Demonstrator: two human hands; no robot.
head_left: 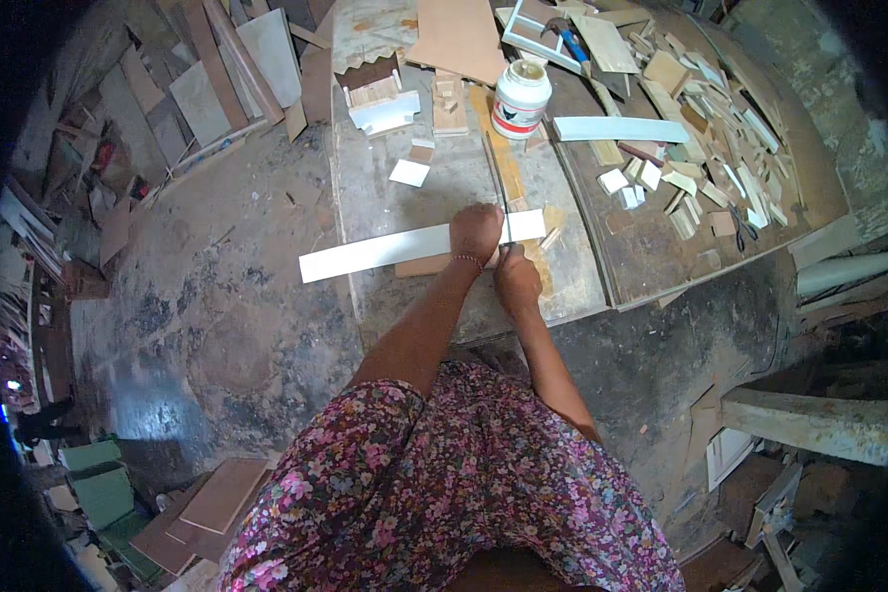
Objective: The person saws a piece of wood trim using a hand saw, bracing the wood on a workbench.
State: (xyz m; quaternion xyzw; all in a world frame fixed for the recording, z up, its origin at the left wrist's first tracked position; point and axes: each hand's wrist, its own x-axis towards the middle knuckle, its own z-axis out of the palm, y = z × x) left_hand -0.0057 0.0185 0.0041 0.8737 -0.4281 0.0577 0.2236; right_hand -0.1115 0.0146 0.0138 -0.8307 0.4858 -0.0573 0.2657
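A long white strip of board (375, 254) lies across the worktable, overhanging its left edge. My left hand (476, 234) is closed over the strip and presses it down. Right beside it, my right hand (517, 282) is wrapped round the handle of a thin, dark-bladed saw (505, 203). The blade points away from me and crosses the strip near its right end. Beneath the strip is a brown piece of wood (419, 266), partly hidden by my left arm. Small wood offcuts (551, 238) lie at the strip's right end.
A white jar (521, 100) stands open beyond my hands, with a hammer (568, 41) behind it. Another white strip (620, 129) lies to the right, near heaped wood scraps (730, 148) and pliers (744, 229). A small white-and-brown wooden piece (383, 111) stands far left.
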